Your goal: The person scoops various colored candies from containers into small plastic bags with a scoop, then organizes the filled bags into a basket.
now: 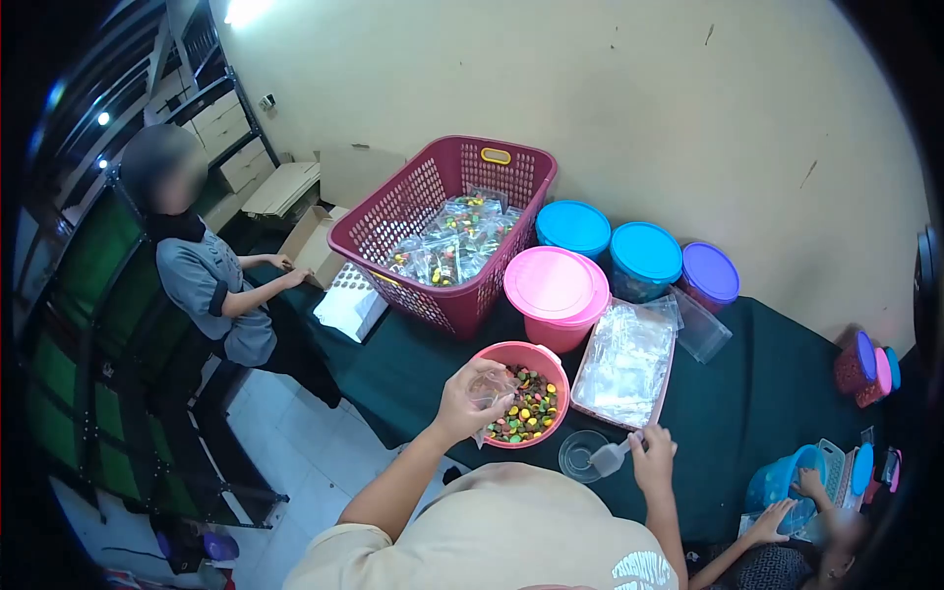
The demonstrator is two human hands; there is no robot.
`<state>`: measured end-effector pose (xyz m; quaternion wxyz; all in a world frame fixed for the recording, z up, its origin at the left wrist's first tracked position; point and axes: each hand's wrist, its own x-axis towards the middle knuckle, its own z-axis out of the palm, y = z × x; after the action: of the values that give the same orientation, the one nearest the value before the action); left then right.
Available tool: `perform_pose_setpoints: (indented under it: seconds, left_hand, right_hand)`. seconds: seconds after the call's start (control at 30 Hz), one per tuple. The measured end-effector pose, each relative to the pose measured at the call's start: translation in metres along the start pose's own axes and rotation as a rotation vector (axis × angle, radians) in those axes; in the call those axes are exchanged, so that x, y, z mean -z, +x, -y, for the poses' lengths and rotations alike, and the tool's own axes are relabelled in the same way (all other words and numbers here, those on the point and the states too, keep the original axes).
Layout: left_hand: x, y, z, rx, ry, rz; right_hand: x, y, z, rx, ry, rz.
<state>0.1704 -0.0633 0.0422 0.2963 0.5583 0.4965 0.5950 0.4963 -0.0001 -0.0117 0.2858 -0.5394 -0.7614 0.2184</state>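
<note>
My left hand (464, 405) is closed around a clear plastic bag (494, 387), above the left side of a pink tub (561, 398). Multicoloured candies (529, 411), brown, yellow, green and pink, fill the tub. My right hand (653, 456) grips the handle of a small translucent scoop (608, 459). The scoop's head overlaps a round clear dish (571, 472) near the front edge of the table. Just beyond my right hand lies a tray (575, 406) stacked with clear plastic bags (626, 359).
A maroon basket (462, 315) holds filled candy bags (457, 241). Lidded tubs, one pink (556, 285), two blue and one purple (710, 275), stand beside it. One person (216, 285) handles a cardboard box (313, 246) at left; another (787, 551) reaches into a blue tub (777, 482) at right.
</note>
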Motion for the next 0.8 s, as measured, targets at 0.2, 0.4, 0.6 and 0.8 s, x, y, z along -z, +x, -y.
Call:
perform_pose_setpoints:
  seconds: [0.2,0.4,0.6,0.8]
  left_hand:
    - [-0.004,0.006,0.01,-0.018,0.09,-0.016]
    - [-0.008,0.009,0.011,0.033,0.021,0.014]
    - [0.005,-0.009,0.011,-0.187,0.377,-0.094]
    - [0.018,-0.033,0.012,-0.393,0.69,-0.097]
  right_hand:
    - [-0.058,-0.035,-0.067,-0.247,0.167,-0.022]
    - [-0.085,-0.049,-0.093,-0.365,0.153,-0.02]
    - [-0.099,-0.035,-0.075,-0.699,0.059,-0.422]
    - [-0.109,0.099,0.037,0.339,-0.039,-0.196]
